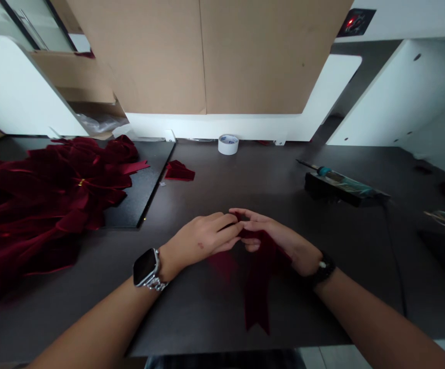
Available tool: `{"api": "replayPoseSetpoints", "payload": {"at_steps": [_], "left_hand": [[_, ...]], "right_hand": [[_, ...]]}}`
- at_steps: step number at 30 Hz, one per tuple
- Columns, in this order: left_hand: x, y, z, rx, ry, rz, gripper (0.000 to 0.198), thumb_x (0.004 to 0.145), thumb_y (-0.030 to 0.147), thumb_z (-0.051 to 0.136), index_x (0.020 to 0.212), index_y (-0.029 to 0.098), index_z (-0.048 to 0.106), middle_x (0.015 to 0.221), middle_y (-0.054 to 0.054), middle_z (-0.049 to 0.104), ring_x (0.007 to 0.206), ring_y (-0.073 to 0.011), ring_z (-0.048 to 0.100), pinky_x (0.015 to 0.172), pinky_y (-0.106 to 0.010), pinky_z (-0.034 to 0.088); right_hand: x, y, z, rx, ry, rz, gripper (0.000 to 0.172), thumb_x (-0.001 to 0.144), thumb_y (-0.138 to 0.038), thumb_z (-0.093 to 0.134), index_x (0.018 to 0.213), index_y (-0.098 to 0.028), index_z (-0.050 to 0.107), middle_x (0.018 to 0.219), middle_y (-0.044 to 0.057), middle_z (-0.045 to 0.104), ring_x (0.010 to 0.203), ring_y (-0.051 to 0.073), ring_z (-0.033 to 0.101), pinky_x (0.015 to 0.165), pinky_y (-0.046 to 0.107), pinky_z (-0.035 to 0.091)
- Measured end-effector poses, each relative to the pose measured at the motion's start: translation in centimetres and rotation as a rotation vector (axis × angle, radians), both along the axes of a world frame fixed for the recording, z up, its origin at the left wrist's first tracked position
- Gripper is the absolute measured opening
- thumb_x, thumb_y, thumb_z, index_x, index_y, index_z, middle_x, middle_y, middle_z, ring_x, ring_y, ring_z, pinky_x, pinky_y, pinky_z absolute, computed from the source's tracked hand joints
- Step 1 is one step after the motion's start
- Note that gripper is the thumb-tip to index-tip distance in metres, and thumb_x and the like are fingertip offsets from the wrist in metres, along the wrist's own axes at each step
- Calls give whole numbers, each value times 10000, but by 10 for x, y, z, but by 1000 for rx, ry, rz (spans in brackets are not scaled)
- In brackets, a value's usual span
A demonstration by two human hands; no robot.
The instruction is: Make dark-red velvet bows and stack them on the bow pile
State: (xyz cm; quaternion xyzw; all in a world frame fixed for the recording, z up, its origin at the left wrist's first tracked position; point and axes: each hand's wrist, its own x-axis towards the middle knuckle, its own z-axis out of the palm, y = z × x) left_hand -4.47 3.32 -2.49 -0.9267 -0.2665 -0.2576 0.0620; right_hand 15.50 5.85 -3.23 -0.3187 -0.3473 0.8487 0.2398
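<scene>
A dark red velvet ribbon with a notched end hangs down from between my hands, over the dark table. My left hand, wearing a watch at the wrist, has its fingers closed at the upper part of the ribbon. Opposite it, my right hand is curled around the same ribbon, its fingertips meeting those of my left hand. The fingers hide much of the gathered part. Another ribbon end, blurred, shows below my left hand.
Red velvet bows are piled on a black board at the left. Beyond my hands are a red scrap and a tape roll. A soldering-iron-like tool lies on a black holder at the right, its cable trailing forward.
</scene>
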Motion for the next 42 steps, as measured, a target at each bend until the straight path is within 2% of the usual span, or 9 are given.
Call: {"api": "replayPoseSetpoints", "payload": {"at_steps": [3, 5, 10, 14, 18, 21, 27, 36, 42], "left_hand": [[0, 0, 0, -29, 19, -6, 210, 951, 200, 416, 1063, 139, 583, 958, -83, 669, 874, -165, 651, 750, -275, 559], [1, -2, 0, -58, 44, 16, 193, 944, 195, 419, 1030, 135, 581, 926, -78, 664, 842, -164, 650, 727, -271, 553], [4, -5, -2, -215, 53, 122, 171, 918, 210, 444, 911, 125, 593, 812, -58, 628, 678, -152, 605, 613, -262, 498], [3, 2, -1, -523, -209, 251, 91, 845, 224, 562, 837, 147, 609, 761, -25, 626, 663, -130, 570, 611, -236, 443], [-3, 13, 3, -890, -456, 418, 197, 814, 313, 567, 726, 153, 641, 610, 13, 579, 570, -107, 490, 547, -221, 370], [-5, 15, 6, -1253, -624, 435, 242, 782, 367, 567, 698, 149, 630, 481, 51, 450, 437, -77, 364, 430, -201, 258], [3, 10, 9, -1655, -842, 288, 249, 730, 360, 619, 610, 159, 534, 454, 76, 366, 388, -35, 216, 369, -184, 113], [10, 5, 2, -1464, -842, 257, 272, 764, 412, 608, 696, 155, 550, 440, 82, 390, 381, -40, 284, 373, -165, 166], [10, 4, -4, -1341, -793, 222, 246, 804, 385, 597, 735, 158, 536, 505, 79, 412, 429, -45, 344, 418, -164, 244]], "right_hand": [[0, 3, -6, 96, -77, 80, 529, 768, -310, 670, 1229, -227, 425, 674, -60, 515, 465, 66, 456, 452, 193, 356], [-1, 4, -9, 316, -221, 80, 450, 794, -348, 626, 1188, -217, 453, 723, -30, 536, 538, 100, 510, 508, 233, 411], [-5, -6, 4, 1376, -481, -398, 236, 836, -228, 596, 1057, -224, 513, 991, 42, 570, 894, 160, 569, 830, 337, 450], [-4, -13, 12, 1838, -423, -130, 37, 915, -193, 524, 946, -211, 514, 774, -17, 610, 697, 122, 570, 908, 364, 402], [0, -4, 3, 1861, -555, 58, 250, 882, -414, 611, 1005, -214, 526, 850, 14, 651, 802, 169, 620, 992, 427, 336], [0, 1, -1, 1888, -642, 86, 363, 837, -374, 674, 1118, -213, 510, 1000, 61, 644, 956, 213, 598, 991, 450, 342], [-4, -3, 4, 2112, -600, -134, 111, 908, -129, 504, 982, -188, 562, 877, 60, 624, 869, 190, 554, 824, 365, 428], [-2, -10, 5, 1931, -515, -311, 95, 907, -149, 522, 862, -212, 576, 802, 33, 623, 777, 172, 567, 746, 348, 441], [-8, -11, 1, 1749, -560, -274, 65, 897, -149, 539, 849, -194, 541, 853, 51, 571, 796, 167, 536, 700, 304, 438]]}}
